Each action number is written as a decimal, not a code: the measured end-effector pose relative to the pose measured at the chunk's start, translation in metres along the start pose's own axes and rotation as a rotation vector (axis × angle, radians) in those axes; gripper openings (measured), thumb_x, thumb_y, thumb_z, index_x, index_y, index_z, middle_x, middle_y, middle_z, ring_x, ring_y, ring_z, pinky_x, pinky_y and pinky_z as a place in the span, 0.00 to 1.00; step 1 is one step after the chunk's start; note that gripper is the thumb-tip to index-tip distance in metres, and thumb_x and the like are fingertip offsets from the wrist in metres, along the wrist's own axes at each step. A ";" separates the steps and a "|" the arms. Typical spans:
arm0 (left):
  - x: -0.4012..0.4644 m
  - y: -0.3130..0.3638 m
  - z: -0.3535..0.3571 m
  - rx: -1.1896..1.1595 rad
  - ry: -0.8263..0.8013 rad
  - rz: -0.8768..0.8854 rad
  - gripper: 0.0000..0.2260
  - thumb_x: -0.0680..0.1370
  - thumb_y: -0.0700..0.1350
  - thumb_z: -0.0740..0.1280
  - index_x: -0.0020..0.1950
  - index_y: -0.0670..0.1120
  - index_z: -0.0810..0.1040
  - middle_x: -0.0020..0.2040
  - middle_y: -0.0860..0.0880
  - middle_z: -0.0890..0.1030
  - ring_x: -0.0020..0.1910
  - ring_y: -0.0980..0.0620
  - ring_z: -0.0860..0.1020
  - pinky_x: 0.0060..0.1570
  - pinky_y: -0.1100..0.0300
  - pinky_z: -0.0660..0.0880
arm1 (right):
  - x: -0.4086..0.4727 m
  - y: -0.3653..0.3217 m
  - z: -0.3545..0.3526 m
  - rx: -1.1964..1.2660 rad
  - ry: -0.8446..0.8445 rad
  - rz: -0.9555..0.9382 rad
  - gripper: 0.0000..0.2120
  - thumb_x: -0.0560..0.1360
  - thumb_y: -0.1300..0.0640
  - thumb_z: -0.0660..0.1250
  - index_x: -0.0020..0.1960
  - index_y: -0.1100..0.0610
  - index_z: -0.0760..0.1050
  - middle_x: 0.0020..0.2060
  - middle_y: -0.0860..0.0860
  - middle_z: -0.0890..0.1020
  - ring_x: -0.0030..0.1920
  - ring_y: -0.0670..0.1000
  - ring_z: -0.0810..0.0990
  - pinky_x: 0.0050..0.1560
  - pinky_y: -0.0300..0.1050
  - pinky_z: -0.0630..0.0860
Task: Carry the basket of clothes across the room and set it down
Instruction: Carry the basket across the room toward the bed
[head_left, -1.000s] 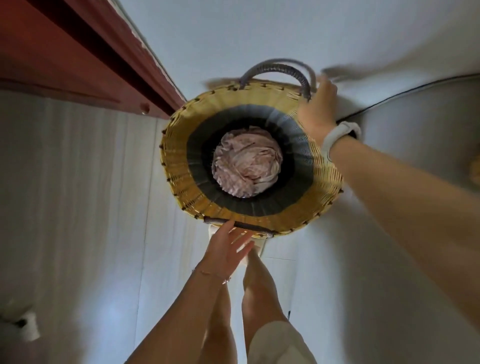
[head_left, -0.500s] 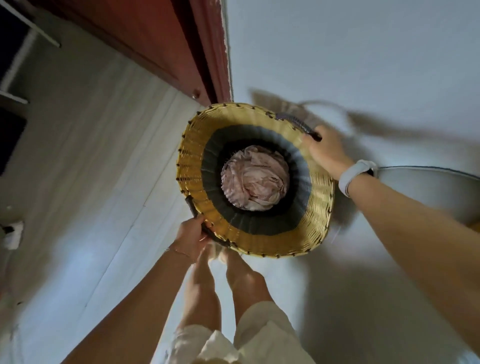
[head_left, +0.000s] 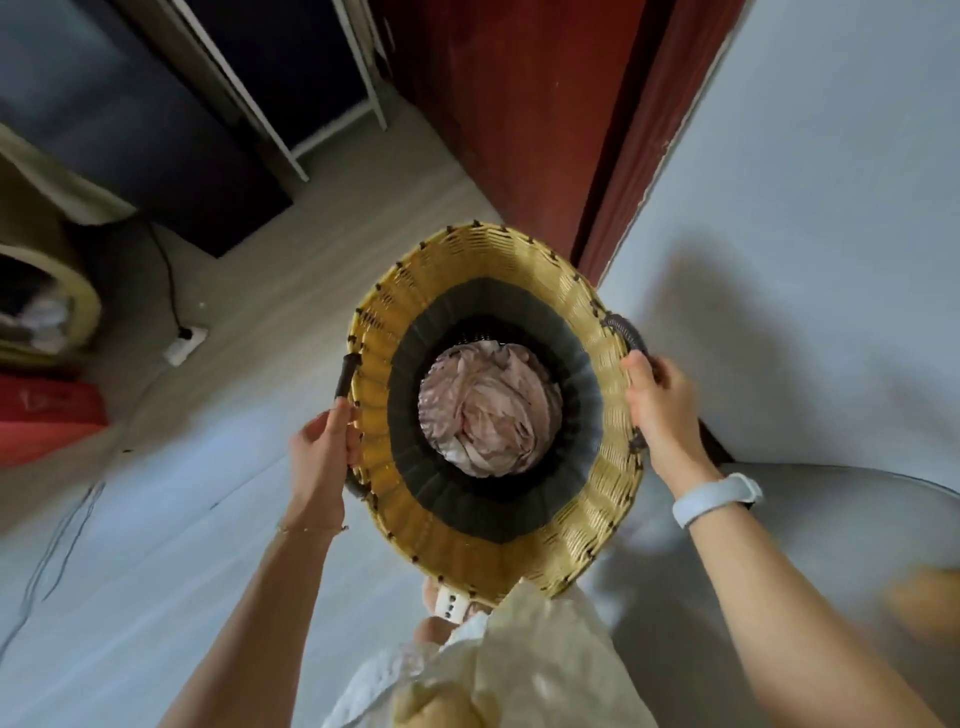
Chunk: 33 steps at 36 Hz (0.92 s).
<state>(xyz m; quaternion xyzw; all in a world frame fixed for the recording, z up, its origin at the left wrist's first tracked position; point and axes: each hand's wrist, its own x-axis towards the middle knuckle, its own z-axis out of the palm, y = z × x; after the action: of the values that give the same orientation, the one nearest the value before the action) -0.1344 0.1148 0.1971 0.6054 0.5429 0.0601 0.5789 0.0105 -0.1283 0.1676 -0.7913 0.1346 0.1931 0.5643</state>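
Note:
A round woven basket (head_left: 597, 514), yellow at the rim with a dark band lower down, hangs in front of me above the floor. Crumpled pale pink clothes (head_left: 488, 410) fill its bottom. My left hand (head_left: 322, 452) is closed around the dark handle on the basket's left side. My right hand (head_left: 660, 410), with a pale wristband, grips the dark handle on the right side. My legs and a foot show below the basket.
A red-brown door and frame (head_left: 545, 130) stand just beyond the basket beside a pale wall (head_left: 831, 182). A dark cabinet (head_left: 130, 114), a power strip with cable (head_left: 184, 343), a red object (head_left: 41, 421) and a round basket (head_left: 47, 312) lie to the left. A grey round surface (head_left: 831, 519) is at the right.
My left hand went from reaching open to closing on the left handle. The basket has come up off the floor and the view has swung toward the door and room.

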 end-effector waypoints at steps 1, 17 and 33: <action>-0.006 -0.002 -0.018 -0.008 0.013 0.024 0.15 0.79 0.48 0.57 0.34 0.45 0.72 0.25 0.50 0.67 0.27 0.55 0.64 0.32 0.59 0.61 | -0.013 -0.005 0.008 0.026 -0.031 -0.025 0.10 0.75 0.52 0.61 0.41 0.58 0.70 0.26 0.49 0.65 0.27 0.47 0.62 0.30 0.44 0.59; -0.129 -0.098 -0.227 -0.433 0.518 -0.003 0.16 0.78 0.52 0.57 0.32 0.46 0.65 0.19 0.57 0.64 0.20 0.59 0.61 0.22 0.67 0.58 | -0.158 -0.076 0.155 -0.238 -0.517 -0.332 0.14 0.76 0.53 0.60 0.33 0.56 0.68 0.23 0.48 0.67 0.19 0.42 0.63 0.23 0.38 0.61; -0.204 -0.199 -0.286 -0.877 1.038 -0.377 0.14 0.77 0.51 0.57 0.32 0.48 0.65 0.18 0.57 0.62 0.19 0.59 0.60 0.20 0.67 0.58 | -0.283 -0.058 0.306 -0.664 -0.960 -0.548 0.14 0.77 0.52 0.58 0.37 0.59 0.70 0.28 0.55 0.64 0.32 0.54 0.63 0.36 0.48 0.61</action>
<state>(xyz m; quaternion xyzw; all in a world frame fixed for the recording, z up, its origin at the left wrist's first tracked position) -0.5342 0.0962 0.2502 0.1050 0.7704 0.4530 0.4363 -0.2633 0.1782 0.2575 -0.7551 -0.4068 0.4059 0.3157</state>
